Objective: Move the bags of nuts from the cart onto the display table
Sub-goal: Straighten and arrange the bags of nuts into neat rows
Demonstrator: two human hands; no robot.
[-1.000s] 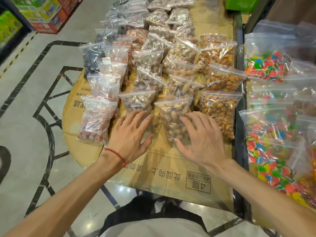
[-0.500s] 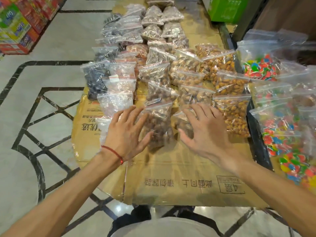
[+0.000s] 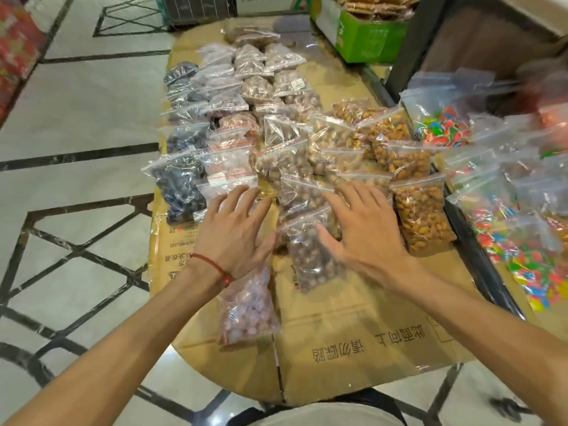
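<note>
Several clear zip bags of nuts lie in rows on a display table covered with flattened cardboard [image 3: 353, 358]. My left hand [image 3: 236, 232] lies flat with fingers spread over the pale bags in the near left row. My right hand [image 3: 365, 232] lies flat with spread fingers beside a bag of dark brown nuts [image 3: 310, 259]. A bag of pinkish nuts [image 3: 246, 309] sits under my left wrist near the table's front. A bag of golden nuts [image 3: 422, 216] lies just right of my right hand. Neither hand grips anything.
Bags of coloured candy [image 3: 507, 222] fill a black-edged shelf at the right. A green box [image 3: 368, 38] with flat snacks stands at the far end. Tiled floor [image 3: 76, 210] runs along the left. Bags of dark blue-black items [image 3: 181, 186] line the table's left edge.
Both hands have slid forward over the near bags, pushing them up the table. The view has tilted up and the pinkish bag now lies behind my left hand.
</note>
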